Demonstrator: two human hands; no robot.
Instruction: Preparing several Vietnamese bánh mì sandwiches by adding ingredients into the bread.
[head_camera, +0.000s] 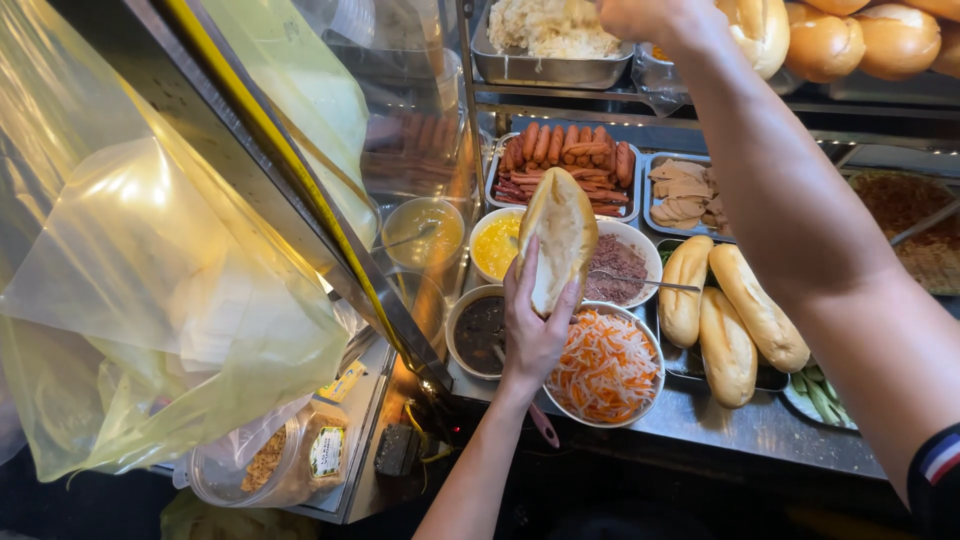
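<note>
So the split-open pale baguette roll (558, 235) is cut and spread but looks empty inside, so filling hasn't really begun. The left hand (535, 325) is wrapped around its lower end, holding it upright over the bowls.

The right hand (640, 15) reaches far up to the steel tray of shredded whitish stuff (550, 45); it's cut off by the frame edge, so I can't tell if it's pinching anything.

Containers: a white bowl of shredded carrot and radish (605, 370) near, a dark sauce bowl (478, 335) to its left, a yellow sauce bowl (495, 245), a bowl of brownish minced meat (620, 265), and a tray of red sausages (565, 160) farther back.
</note>
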